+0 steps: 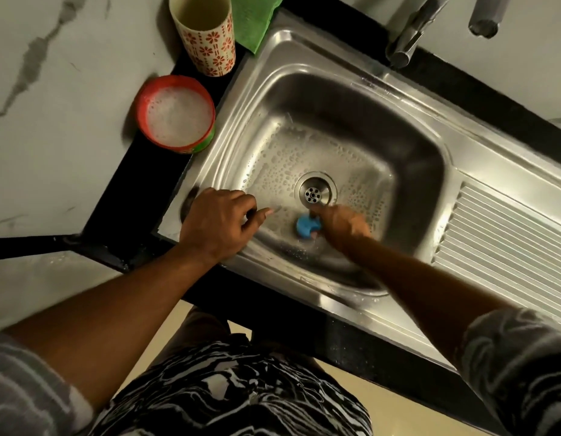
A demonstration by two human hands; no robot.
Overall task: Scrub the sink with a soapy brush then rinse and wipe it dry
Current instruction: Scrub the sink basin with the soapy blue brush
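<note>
Sink, set in dark table: suds on its floor. Right hand clamped on blue brush near drain, prob. mid-scrub. Left hand loose on near-left rim, holding nothing. Rinse & wipe-dry not yet done.

I wear the only camera on my head. It looks forward and steeply down from above the near edge of the sink, close enough that the sink fills the middle, tilted, with counter to its left.
</note>
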